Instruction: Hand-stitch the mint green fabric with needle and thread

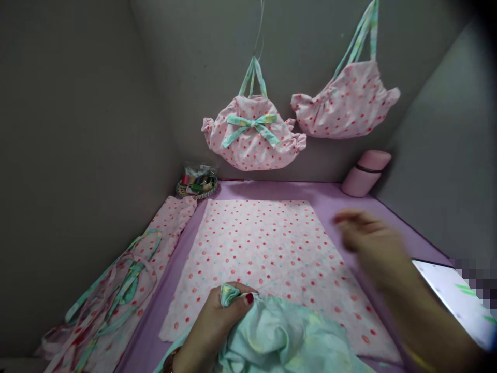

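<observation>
My left hand pinches the gathered edge of a mint-green fabric piece between thumb and fingers, at the bottom centre. A small fold of the fabric pokes up over the hand. My right hand is raised off to the right, blurred by motion, with thumb and fingertips drawn together. Whatever it pinches is too fine or too smeared to make out. Beneath both hands, a pink fabric sheet with red dots lies flat on the purple table.
Folded dotted fabric with tangled mint and pink straps lies at left. A basket of thread spools stands at the back left, a pink bottle at the back right. Two ruffled pink bags hang above. A lit screen lies right.
</observation>
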The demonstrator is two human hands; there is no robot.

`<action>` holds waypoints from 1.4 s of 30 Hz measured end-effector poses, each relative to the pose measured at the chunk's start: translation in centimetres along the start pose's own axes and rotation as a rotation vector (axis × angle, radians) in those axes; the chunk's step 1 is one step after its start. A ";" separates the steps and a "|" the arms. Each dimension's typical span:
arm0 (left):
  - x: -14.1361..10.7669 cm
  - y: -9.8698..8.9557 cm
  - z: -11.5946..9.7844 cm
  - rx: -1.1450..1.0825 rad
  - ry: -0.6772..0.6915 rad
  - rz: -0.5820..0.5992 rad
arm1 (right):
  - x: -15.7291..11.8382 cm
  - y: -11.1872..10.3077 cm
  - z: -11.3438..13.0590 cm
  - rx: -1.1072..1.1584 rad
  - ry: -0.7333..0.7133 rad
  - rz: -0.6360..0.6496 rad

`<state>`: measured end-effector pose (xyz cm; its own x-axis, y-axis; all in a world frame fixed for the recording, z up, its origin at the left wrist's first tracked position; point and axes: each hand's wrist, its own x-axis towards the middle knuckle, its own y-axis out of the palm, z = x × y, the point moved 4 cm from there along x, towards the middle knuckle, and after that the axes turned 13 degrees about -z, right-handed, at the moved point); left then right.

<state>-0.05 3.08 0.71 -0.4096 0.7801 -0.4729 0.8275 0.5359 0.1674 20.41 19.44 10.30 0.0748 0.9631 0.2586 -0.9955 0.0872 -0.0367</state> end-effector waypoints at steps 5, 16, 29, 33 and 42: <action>-0.2 0.2 -0.1 -0.027 -0.033 0.061 | -7.3 7.6 -5.2 -0.073 0.241 0.885; 0.1 -0.2 0.5 0.027 -0.053 0.031 | -5.5 6.2 -7.0 -0.043 0.333 0.578; 0.0 0.2 0.5 0.025 -0.035 0.072 | -1.5 2.3 -7.5 -0.011 0.177 0.113; 0.0 0.2 0.4 0.032 -0.025 0.074 | -7.4 6.7 -6.2 -0.008 0.301 0.873; -0.2 0.3 0.0 0.061 -0.016 0.083 | -5.2 6.3 -7.5 -0.085 0.252 0.567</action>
<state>0.33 3.12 0.84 -0.3331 0.8153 -0.4737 0.8803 0.4488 0.1535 14.22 16.88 1.44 -0.4423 0.8949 -0.0592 -0.8770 -0.4454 -0.1803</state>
